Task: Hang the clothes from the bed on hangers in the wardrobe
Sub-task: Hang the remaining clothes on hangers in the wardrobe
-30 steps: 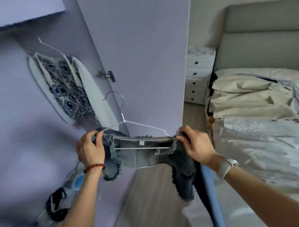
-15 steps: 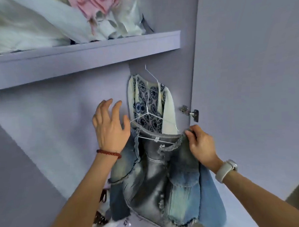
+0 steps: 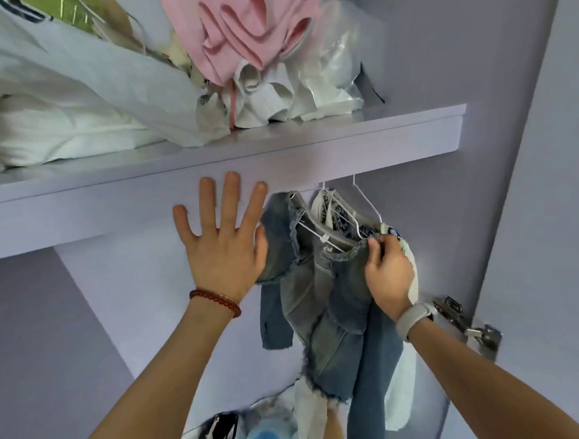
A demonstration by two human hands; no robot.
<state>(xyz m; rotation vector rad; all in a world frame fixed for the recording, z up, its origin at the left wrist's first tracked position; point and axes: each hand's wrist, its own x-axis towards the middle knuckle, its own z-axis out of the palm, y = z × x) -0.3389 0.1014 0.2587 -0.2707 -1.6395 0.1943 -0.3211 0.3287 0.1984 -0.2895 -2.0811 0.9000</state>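
Lilac wardrobe walls (image 3: 440,46), cluttered shelf (image 3: 278,146)

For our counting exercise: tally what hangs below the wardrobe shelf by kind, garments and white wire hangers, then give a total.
Denim garments: 1
Patterned white garments: 1
White wire hangers: 2
Total: 4

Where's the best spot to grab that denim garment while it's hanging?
Probably the frayed waistband of the denim garment, from the front right, as the right hand pinches it now. There the cloth lies taut over the white hanger; lower down it hangs loose.
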